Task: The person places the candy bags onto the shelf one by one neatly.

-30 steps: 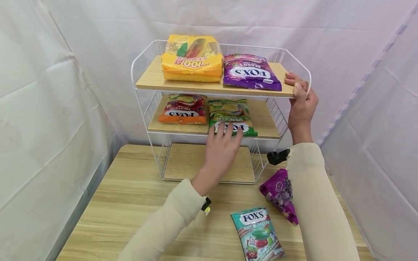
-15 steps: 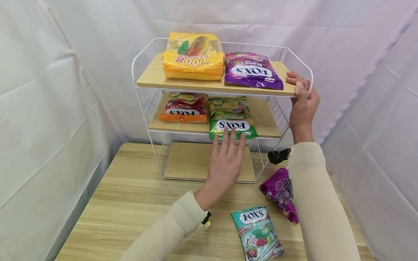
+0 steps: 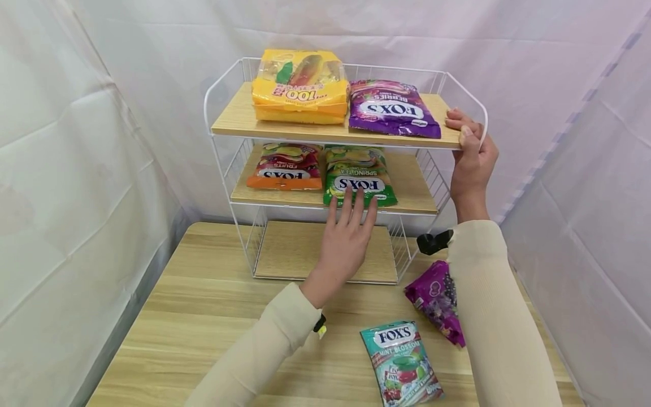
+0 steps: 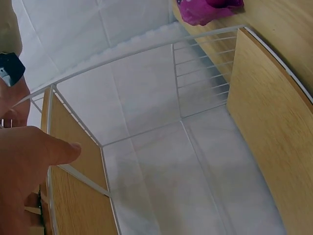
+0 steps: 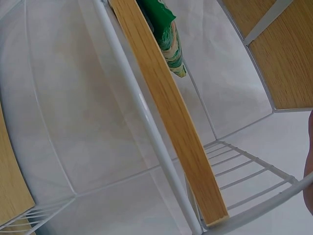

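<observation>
A green bag of Fox's Spring Tea candy (image 3: 359,172) lies on the middle shelf of a white wire rack (image 3: 224,164). My left hand (image 3: 346,242) has its fingers extended, the tips on the bag's front end. In the left wrist view its thumb (image 4: 61,151) stands out near a shelf edge. My right hand (image 3: 473,161) grips the right front corner of the top shelf (image 3: 300,131), thumb at the front edge. The right wrist view shows the green bag (image 5: 168,34) over the board, with only a sliver of that hand at the edge.
A red Fox's Fruits bag (image 3: 287,167) lies left of the green one. Above are a yellow candy bag (image 3: 301,87) and a purple Fox's Berries bag (image 3: 391,108). A teal Mint Blossom bag (image 3: 402,364) and a magenta bag (image 3: 434,299) lie on the table (image 3: 203,316).
The green bag came forward past the shelf edge, then slid back onto the shelf. My left hand drew back and moved forward with it. My right hand kept its grip.
</observation>
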`<state>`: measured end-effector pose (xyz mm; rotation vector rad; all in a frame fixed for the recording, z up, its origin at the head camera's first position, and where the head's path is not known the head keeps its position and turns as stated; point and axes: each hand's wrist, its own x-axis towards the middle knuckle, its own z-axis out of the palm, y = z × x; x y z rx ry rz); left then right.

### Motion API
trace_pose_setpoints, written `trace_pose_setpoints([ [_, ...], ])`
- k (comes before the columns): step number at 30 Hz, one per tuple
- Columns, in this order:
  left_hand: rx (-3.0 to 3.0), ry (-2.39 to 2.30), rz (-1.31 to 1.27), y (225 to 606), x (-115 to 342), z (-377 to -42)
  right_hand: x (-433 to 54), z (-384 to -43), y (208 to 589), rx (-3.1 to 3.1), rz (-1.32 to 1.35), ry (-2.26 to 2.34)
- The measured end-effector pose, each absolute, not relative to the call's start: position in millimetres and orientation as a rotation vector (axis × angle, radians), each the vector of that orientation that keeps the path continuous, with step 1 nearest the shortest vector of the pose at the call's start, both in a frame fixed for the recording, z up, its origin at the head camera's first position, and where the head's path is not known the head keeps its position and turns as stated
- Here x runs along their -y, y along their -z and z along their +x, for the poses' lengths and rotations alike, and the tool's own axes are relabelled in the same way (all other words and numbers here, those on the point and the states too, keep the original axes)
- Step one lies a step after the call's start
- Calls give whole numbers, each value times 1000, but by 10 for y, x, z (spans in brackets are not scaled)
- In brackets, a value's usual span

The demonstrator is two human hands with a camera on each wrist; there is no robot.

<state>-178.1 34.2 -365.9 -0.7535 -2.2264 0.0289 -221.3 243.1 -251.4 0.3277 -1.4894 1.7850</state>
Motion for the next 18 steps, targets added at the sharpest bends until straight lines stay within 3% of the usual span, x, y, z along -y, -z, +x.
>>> trace_pose_setpoints([
  [18, 2360, -61, -767, 3723, -347, -1721, -2548, -2347, 2603, 1489, 321, -1784],
])
